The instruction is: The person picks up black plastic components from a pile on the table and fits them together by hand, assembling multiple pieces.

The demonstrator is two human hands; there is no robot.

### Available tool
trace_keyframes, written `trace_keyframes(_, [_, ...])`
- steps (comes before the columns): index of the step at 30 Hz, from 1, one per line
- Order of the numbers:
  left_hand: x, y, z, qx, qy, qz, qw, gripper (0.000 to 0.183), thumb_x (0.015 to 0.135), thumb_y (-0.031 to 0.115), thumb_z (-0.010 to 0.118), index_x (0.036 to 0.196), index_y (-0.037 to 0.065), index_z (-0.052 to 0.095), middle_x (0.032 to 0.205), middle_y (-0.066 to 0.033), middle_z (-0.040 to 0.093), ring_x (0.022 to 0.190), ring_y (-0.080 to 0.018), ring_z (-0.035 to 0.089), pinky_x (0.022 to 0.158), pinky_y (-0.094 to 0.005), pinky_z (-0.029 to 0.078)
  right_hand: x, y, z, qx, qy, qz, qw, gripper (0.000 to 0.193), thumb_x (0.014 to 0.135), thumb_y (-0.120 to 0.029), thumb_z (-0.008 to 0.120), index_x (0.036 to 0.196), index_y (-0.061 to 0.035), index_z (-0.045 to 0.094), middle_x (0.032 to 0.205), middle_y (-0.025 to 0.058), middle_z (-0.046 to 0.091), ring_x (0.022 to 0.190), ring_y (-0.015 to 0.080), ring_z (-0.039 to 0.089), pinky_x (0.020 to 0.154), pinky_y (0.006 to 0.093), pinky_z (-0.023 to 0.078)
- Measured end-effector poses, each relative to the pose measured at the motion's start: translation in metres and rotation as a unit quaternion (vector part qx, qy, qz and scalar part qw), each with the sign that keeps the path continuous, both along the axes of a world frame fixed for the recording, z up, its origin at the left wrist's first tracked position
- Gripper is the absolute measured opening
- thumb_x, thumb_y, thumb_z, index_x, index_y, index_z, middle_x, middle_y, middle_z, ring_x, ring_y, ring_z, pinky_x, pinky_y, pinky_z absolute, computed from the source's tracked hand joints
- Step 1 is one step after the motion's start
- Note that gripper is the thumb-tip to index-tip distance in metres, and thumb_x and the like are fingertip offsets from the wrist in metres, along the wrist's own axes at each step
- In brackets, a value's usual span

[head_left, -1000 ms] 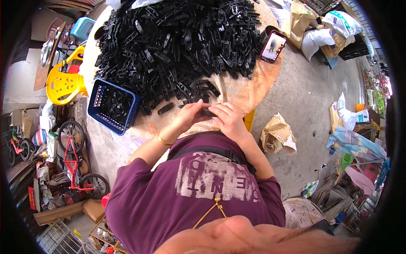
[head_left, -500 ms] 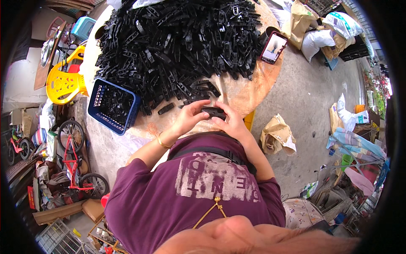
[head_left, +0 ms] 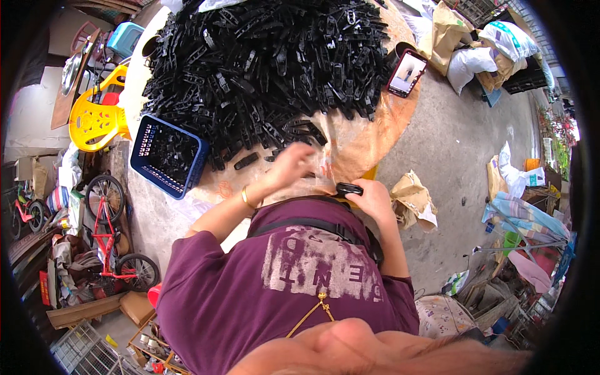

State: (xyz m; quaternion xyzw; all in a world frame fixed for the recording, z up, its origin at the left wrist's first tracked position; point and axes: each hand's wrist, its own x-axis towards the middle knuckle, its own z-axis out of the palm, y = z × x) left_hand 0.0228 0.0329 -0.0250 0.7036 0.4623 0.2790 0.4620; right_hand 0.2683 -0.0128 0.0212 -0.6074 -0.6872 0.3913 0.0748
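A black plastic piece [head_left: 349, 188] is in the right hand [head_left: 373, 201], fingers closed, by the near right edge of the surface [head_left: 362, 140]; left hand [head_left: 287, 171] blurred, fingers parted, empty. Beyond, a black pile [head_left: 269, 62]; left, blue basket [head_left: 199, 164]; far right, phone [head_left: 407, 73].

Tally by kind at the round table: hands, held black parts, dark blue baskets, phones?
Hands: 2 (left hand, right hand)
Held black part: 1
Dark blue basket: 1
Phone: 1
Total: 5, excluding the black pile, too dense to count.
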Motion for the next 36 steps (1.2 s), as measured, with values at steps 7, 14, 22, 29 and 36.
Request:
trace_keyframes(7, [-0.03,0.091,-0.026,0.238,0.229,0.152,0.932,0.025,0.072,0.004,0.059,0.097,0.002,0.059,0.102,-0.0114,0.056,0.093,-0.0308,0.049,0.082,-0.0366,0.042,0.005,-0.002,-0.049,0.068,-0.137,0.039,0.987,0.023,0.071,-0.024,0.063,0.087,-0.0073,0.063,0.077,0.0147,0.06,0.076,0.033,0.059,0.067,0.0388,0.048])
trace_keyframes(14, [-0.001,0.131,-0.034,0.319,0.389,0.074,0.861,0.037,0.07,0.006,0.051,0.107,0.009,0.052,0.095,-0.0074,0.055,0.092,-0.0257,0.048,0.071,-0.037,0.041,-0.07,0.076,-0.06,0.207,-0.008,0.039,0.978,0.032,0.076,-0.02,0.059,0.103,-0.0042,0.055,0.095,0.0153,0.057,0.088,0.0307,0.055,0.074,0.0379,0.046])
trace_keyframes(22, [-0.006,0.096,-0.036,0.25,0.439,0.023,0.863,0.021,0.07,0.011,0.054,0.09,0.012,0.058,0.089,-0.0042,0.054,0.09,-0.0241,0.05,0.073,-0.0387,0.042,-0.07,0.075,-0.09,0.191,-0.017,-0.002,0.981,0.037,0.07,-0.013,0.06,0.105,-0.0017,0.055,0.093,0.0141,0.059,0.086,0.0299,0.056,0.074,0.0372,0.047])
trace_keyframes(29, [0.025,0.101,-0.038,0.301,0.3,0.029,0.905,0.018,0.07,0.012,0.056,0.088,0.013,0.06,0.094,-0.0059,0.05,0.09,-0.023,0.048,0.07,-0.0353,0.04,-0.041,0.055,-0.097,-0.159,0.399,-0.227,0.874,0.037,0.083,-0.012,0.052,0.117,0.0005,0.049,0.088,0.0076,0.063,0.072,0.0118,0.059,0.063,0.0245,0.048])
trace_keyframes(36, [0.051,0.105,-0.034,0.299,0.404,-0.03,0.864,0.014,0.067,0.011,0.057,0.08,0.012,0.061,0.089,-0.0074,0.049,0.088,-0.0252,0.048,0.07,-0.0364,0.041,-0.032,0.041,-0.071,-0.177,0.469,-0.24,0.831,0.031,0.085,-0.007,0.048,0.114,0.0007,0.049,0.093,0.0062,0.061,0.075,0.0085,0.058,0.065,0.02,0.047])
